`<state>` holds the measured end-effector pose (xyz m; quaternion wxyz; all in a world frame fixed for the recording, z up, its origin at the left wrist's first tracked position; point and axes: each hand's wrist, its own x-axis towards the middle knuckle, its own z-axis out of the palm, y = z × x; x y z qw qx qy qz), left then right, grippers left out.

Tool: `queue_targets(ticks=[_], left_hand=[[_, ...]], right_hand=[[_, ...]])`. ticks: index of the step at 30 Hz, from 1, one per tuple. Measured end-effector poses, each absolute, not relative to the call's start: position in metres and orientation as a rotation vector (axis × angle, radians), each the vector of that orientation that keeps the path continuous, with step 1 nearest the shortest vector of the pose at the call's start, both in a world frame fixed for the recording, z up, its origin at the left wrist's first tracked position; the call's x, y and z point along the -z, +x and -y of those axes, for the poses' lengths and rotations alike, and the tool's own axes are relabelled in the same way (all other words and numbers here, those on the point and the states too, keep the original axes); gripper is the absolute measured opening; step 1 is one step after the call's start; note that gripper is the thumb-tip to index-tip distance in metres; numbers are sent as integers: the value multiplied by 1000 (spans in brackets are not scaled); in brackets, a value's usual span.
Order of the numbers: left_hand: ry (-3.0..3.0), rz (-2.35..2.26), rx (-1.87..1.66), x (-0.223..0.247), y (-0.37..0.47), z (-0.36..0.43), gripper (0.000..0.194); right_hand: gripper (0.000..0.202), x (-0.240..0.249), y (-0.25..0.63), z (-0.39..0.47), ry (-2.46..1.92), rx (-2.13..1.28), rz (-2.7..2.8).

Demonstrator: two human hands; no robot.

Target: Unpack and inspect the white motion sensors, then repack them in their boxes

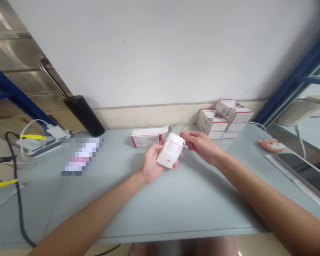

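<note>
A white plastic device (170, 151) with a pale window and a small red mark is tilted above the middle of the grey table (176, 202). My left hand (153, 163) is wrapped round it from the left and below. At its upper right corner, my right hand (198, 144) has thumb and fingertips pinched together; what they hold, if anything, is too small to make out. Behind the device lies a white box (146, 138) with red edges, and a clear plastic bag (180, 128) is beside it.
Several white and red boxes (213, 122) are stacked at the back right. Further right are an orange mouse (272, 144) and a dark phone-like slab (301, 172). At left are a black cylinder (84, 115), a power strip (46, 144), cables and a blurred-out object (81, 156).
</note>
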<state>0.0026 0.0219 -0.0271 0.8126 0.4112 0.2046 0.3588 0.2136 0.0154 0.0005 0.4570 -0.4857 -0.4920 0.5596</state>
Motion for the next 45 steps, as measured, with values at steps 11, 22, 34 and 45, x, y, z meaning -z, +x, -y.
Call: queue_targets(ticks=[11, 22, 34, 45], left_hand=[[1182, -427, -722, 22, -1, -28, 39], [1263, -379, -609, 26, -5, -39, 39], [1346, -383, -507, 38, -10, -54, 39], [1235, -334, -443, 39, -4, -50, 39]], right_hand=[[29, -28, 235, -17, -1200, -970, 1019], [38, -42, 278, -24, -1174, -825, 1004], [53, -43, 329, -26, -1233, -696, 968], [38, -55, 349, -18, -1316, -579, 659]])
